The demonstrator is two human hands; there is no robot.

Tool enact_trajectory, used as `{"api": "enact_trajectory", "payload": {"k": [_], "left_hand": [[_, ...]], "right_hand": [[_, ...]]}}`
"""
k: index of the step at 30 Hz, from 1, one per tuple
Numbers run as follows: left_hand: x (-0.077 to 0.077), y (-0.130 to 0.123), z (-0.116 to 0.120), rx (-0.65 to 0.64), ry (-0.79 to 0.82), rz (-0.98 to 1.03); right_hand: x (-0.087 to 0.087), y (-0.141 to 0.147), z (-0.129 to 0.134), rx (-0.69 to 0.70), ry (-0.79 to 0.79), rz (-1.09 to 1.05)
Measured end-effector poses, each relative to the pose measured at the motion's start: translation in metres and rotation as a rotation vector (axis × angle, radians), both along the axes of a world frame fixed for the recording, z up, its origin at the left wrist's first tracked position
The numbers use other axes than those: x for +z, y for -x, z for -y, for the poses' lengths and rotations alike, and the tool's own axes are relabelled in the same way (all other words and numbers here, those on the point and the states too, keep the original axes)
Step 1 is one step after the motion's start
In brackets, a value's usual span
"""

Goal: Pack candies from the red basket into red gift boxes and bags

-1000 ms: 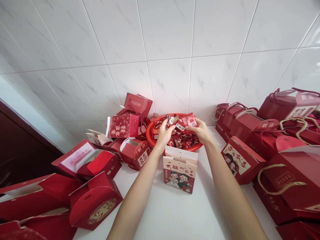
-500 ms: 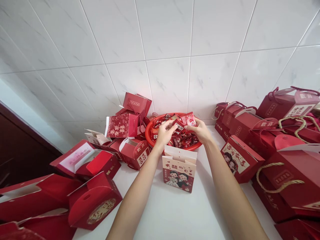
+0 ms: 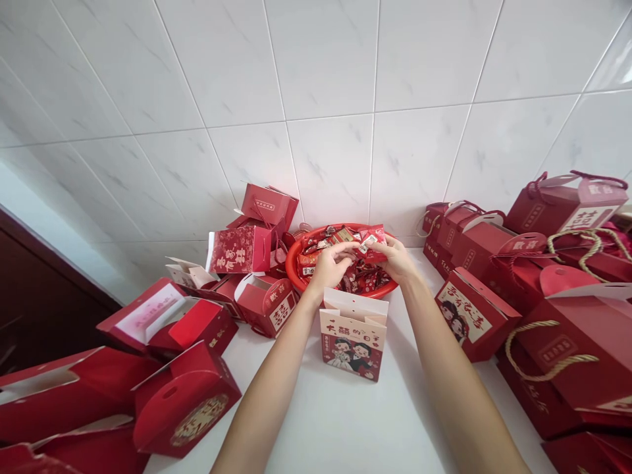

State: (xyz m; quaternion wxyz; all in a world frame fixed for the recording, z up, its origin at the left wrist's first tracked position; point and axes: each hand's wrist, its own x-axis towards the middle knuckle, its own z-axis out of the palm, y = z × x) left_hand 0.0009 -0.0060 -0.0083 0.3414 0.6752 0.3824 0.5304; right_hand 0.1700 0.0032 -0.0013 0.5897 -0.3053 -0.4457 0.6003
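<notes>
Both hands are over a red plastic basin [image 3: 292, 263] piled with wrapped candies [image 3: 310, 259]. My right hand [image 3: 399, 260] pinches red candy packets [image 3: 375, 234] between thumb and fingers. My left hand [image 3: 332, 266] comes in from the other side, its fingertips closed at the edge of a small wrapped candy with a white label [image 3: 366, 245], which lies against the packets in my right hand. Just in front of the basin, a cream and red gift box [image 3: 353, 345] with a cartoon couple stands upright, its top open.
Red gift boxes crowd the left side, several with open tops, such as a double-happiness box [image 3: 271, 306] close to the basin. More boxes with rope handles are stacked on the right, including a couple-print box [image 3: 476, 316]. A tiled wall [image 3: 330, 171] rises behind the white tabletop [image 3: 340, 428].
My left hand has moved right, bringing the white-labelled candy against the red packets in my right hand. My right hand and the gift box have hardly moved.
</notes>
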Motion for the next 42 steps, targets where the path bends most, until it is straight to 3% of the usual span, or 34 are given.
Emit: {"api": "enact_trajectory", "payload": {"k": [3,11,15,23,28,36,42], "left_hand": [[0.001,0.001,0.001,0.078,0.057,-0.146],[0.009,-0.009,0.010,-0.017,-0.010,-0.906],[0.013,-0.011,0.011,-0.100,-0.019,-1.081],[0.018,-0.017,0.009,-0.082,0.035,-1.318],[0.012,-0.018,0.006,-0.031,-0.023,-1.243],[0.007,-0.013,0.008,0.091,-0.041,-0.880],[0.008,-0.010,0.009,0.204,-0.014,-0.492]], "right_hand": [[-0.002,0.000,-0.003,-0.116,0.010,-0.058],[-0.004,-0.001,-0.007,-0.191,-0.021,-0.139],[-0.003,0.000,-0.006,-0.210,-0.022,-0.159],[0.000,0.001,-0.003,-0.207,-0.015,-0.173],[-0.001,0.001,-0.003,-0.196,-0.011,-0.159],[-0.001,0.001,-0.004,-0.191,-0.025,-0.115],[0.000,0.000,-0.002,-0.173,0.004,-0.128]]}}
